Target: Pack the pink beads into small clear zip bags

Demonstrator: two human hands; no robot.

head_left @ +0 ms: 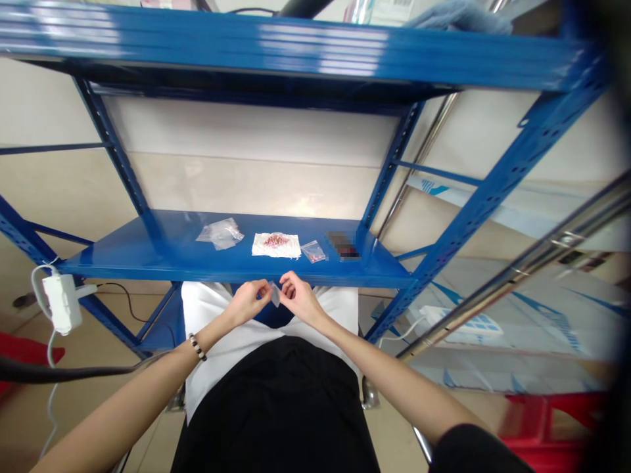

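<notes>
Together, both hands (274,299) pinch a small clear bag (275,293); no writing is legible.

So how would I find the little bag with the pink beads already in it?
Look at the blue shelf in front of the person. In the row of things lying on it, find the white cloth heaped with pink beads; the small clear bag lies just right of it. Unlike the empty bags on the left, it holds a few pink beads.

On the shelf (148,256): empty bags (220,233) left, cloth (276,245) with beads (275,240) middle, little bag (313,251) right.
In front of shelf: both hands (246,302) (300,299) pinch one small bag (275,293) between them.
</notes>
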